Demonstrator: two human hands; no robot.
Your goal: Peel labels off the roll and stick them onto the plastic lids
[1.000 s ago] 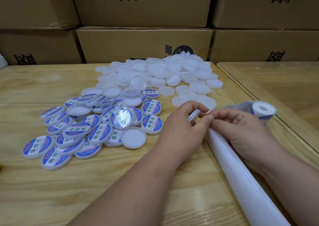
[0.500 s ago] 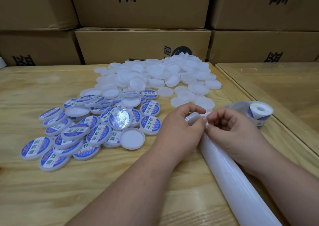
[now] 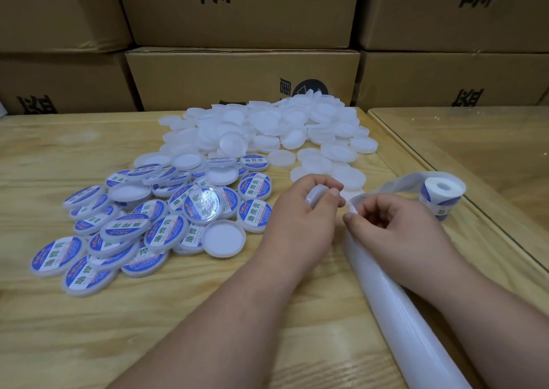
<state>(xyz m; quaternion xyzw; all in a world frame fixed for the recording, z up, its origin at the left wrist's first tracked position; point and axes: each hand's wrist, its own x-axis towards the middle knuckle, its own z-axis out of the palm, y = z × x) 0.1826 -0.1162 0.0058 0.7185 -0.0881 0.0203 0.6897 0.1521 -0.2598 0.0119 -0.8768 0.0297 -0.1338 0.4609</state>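
My left hand grips a plain white plastic lid on edge between thumb and fingers. My right hand pinches the white backing strip where it folds, just right of the lid. The strip runs from the label roll, which stands on the table to the right, and trails toward me as a long white band. A heap of unlabelled white lids lies behind. Lids with blue and white labels are piled at the left.
Stacked cardboard boxes wall off the back of the wooden table. A second, glass-topped table adjoins on the right, its edge running close to the roll.
My hands have drawn slightly apart; the left hand has tilted the lid up on edge, and the right hand has pulled the strip's fold a little right.
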